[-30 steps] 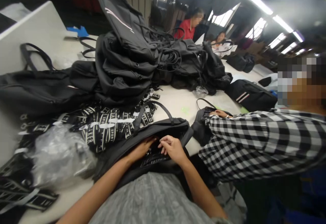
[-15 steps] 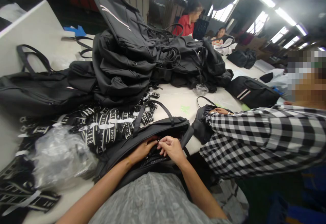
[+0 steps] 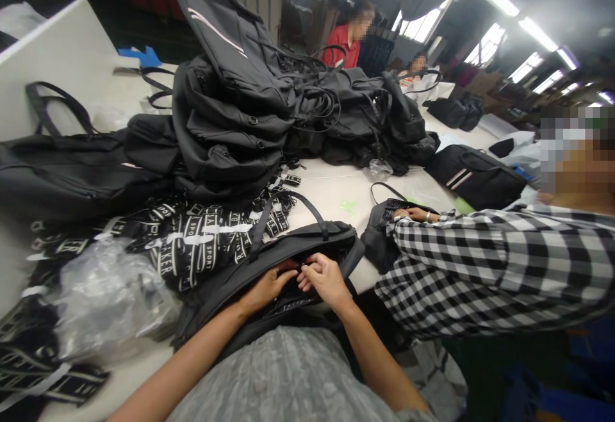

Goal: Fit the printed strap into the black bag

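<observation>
A black bag point(image 3: 225, 299) lies unzipped in front of me, its carry handle point(image 3: 300, 199) standing up on the far side. Both my hands are in its mouth. My left hand point(image 3: 269, 286) reaches in from the left, thumb stretched out, with its fingers mostly hidden in the dark opening. Close beside it, my right hand point(image 3: 323, 279) is closed in a pinch of thumb and forefinger. Whatever sits between the fingertips is too small and dark to make out. Patterned black-and-white strap webbing point(image 3: 288, 307) shows inside the bag below the hands.
Black bags point(image 3: 230, 121) are heaped at the back. Bundled printed straps point(image 3: 206, 243) and a crumpled clear plastic bag point(image 3: 113, 300) lie on the left. A co-worker in a checked sleeve point(image 3: 480, 249) handles another black bag point(image 3: 377, 236) close on my right.
My hands stay in the bag's mouth with only slight finger movement. The co-worker's hand on the right has shifted a little.
</observation>
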The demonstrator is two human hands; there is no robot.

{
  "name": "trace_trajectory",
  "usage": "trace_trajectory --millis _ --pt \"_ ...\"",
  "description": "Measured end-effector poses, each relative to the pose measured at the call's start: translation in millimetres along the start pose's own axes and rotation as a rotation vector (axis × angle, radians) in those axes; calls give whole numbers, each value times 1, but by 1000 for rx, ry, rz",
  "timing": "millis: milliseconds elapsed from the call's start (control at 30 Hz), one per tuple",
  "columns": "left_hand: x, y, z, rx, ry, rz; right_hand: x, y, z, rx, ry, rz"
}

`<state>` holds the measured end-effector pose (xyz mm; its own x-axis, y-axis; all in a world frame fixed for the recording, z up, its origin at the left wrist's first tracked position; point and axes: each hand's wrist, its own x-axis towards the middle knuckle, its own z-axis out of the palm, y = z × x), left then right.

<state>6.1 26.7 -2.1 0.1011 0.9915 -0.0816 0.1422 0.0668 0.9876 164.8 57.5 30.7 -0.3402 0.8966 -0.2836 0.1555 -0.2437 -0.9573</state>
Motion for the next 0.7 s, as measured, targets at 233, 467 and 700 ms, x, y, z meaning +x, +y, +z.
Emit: trace_trajectory --millis 233,467,700 --pt "0 0 -4 -7 70 -77 2 -3 -4 185 -91 21" --pt "0 6 -8 23 -78 -24 2 -4 -9 272 -170 72" --pt "-6 13 -16 128 -62 -11 5 -9 -1 266 -184 67"
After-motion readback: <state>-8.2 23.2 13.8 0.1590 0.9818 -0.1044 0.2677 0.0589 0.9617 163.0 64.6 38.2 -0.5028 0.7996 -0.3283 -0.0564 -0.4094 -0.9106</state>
